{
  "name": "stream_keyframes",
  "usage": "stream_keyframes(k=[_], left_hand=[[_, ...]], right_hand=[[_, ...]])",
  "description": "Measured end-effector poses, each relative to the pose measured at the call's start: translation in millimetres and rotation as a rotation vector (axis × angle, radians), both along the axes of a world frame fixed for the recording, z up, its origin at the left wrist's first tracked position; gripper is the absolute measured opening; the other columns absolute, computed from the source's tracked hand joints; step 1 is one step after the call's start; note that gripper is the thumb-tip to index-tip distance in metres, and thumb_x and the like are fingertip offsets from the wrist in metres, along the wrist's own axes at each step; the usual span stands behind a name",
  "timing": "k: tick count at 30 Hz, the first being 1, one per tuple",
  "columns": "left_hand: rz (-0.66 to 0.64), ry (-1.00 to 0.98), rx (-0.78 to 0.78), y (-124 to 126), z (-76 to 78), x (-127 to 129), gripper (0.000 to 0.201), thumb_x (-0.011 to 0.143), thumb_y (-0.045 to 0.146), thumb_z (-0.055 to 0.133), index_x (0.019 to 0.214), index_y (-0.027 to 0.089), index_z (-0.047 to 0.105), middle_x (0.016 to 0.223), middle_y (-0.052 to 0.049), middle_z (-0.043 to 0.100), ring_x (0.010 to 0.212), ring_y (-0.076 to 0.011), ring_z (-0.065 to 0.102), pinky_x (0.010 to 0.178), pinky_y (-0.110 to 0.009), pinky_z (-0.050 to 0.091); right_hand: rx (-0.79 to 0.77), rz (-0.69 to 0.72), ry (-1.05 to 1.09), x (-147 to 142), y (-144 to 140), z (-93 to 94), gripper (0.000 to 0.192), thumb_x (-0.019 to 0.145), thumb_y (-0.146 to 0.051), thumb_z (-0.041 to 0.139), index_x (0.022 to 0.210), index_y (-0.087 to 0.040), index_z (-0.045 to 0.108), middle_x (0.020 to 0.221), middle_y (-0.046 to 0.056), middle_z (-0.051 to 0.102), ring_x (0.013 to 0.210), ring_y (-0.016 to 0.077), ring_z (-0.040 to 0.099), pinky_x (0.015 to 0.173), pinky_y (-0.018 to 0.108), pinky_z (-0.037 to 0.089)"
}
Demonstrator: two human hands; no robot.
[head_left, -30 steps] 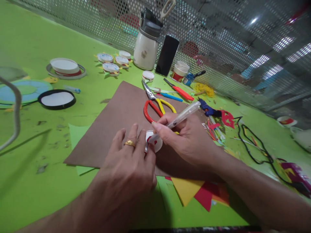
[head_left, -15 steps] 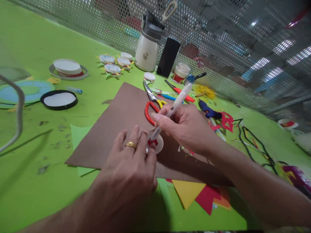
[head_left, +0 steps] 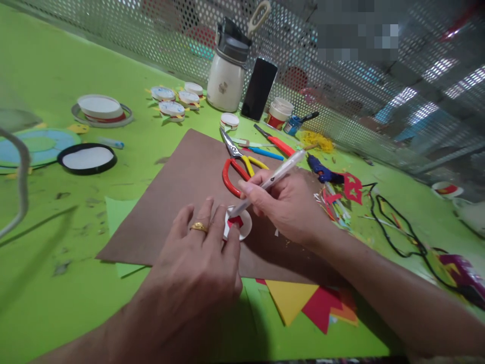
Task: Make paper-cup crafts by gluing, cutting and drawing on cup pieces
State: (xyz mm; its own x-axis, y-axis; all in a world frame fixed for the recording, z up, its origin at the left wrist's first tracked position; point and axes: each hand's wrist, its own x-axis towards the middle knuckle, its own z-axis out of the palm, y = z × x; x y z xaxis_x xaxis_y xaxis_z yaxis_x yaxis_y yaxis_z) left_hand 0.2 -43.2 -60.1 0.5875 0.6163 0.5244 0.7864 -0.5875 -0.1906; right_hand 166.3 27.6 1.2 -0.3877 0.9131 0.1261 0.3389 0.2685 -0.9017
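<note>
- Since half a second ago, pen point(head_left: 271, 181) tipped lower and flatter, its far end now short of the paint jar; right hand point(head_left: 288, 205) shifted slightly right, left hand point(head_left: 197, 263) stayed put on the disc
- Pen: slim, clear-white plastic barrel, smooth and glossy; long axis slanted from lower left to upper right, tip down on the disc point(head_left: 238, 224), back end up toward the blue glue gun point(head_left: 322, 171)
- Right hand pinching the pen between thumb and fingers, closed round the barrel
- Disc: small, round, white, flat, with a red shape at its middle; lying on the brown sheet point(head_left: 182, 187), just below the scissors point(head_left: 240, 164)
- Left hand flat, fingers a little spread, fingertips pressing the disc's left edge; gold ring on one finger
- Brown sheet: matte card, large rectangle turned cornerwise on the bright green table point(head_left: 56, 263), scuffed and flecked with dark marks
- Scissors: steel blades, one red and one yellow loop handle, blades pointing away toward the mesh wall
- Yellow and red paper triangles point(head_left: 303, 303) poking out from under the sheet's near edge
- Beyond: cream bottle point(head_left: 227, 76) with grey lid, black phone point(head_left: 259, 88) leaning upright on perforated metal mesh
</note>
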Motion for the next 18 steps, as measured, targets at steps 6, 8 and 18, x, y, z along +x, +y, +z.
stream_keyframes(k=[6,8,18], left_hand=[[-0.018,-0.006,0.015,3.1,-1.0,0.3,0.034,0.084,0.016,0.051,0.107,0.004,0.072,0.117,-0.031,0.071,0.109,-0.0500,0.068,0.083,-0.064,0.056],[-0.024,-0.014,0.025,3.6,-0.7,0.8,0.033,0.083,0.016,0.053,0.105,0.003,0.072,0.116,-0.031,0.072,0.108,-0.0496,0.068,0.082,-0.064,0.057],[-0.022,-0.046,0.007,1.4,1.3,0.1,0.032,0.084,0.016,0.052,0.106,0.003,0.072,0.116,-0.031,0.072,0.108,-0.0490,0.069,0.082,-0.065,0.058]], right_hand=[[-0.011,-0.017,0.037,0.8,0.9,-3.8,0.036,0.087,-0.041,0.070,0.063,-0.019,0.053,0.056,-0.007,0.050,0.052,0.0087,0.042,0.053,0.025,0.036],[-0.006,-0.012,0.040,0.9,1.3,-4.4,0.036,0.088,-0.039,0.070,0.063,-0.019,0.054,0.056,-0.006,0.050,0.053,0.0088,0.043,0.054,0.025,0.035],[-0.011,-0.010,0.036,1.1,2.1,-6.0,0.034,0.088,-0.039,0.069,0.064,-0.019,0.056,0.057,-0.006,0.053,0.052,0.0088,0.044,0.053,0.026,0.035]])
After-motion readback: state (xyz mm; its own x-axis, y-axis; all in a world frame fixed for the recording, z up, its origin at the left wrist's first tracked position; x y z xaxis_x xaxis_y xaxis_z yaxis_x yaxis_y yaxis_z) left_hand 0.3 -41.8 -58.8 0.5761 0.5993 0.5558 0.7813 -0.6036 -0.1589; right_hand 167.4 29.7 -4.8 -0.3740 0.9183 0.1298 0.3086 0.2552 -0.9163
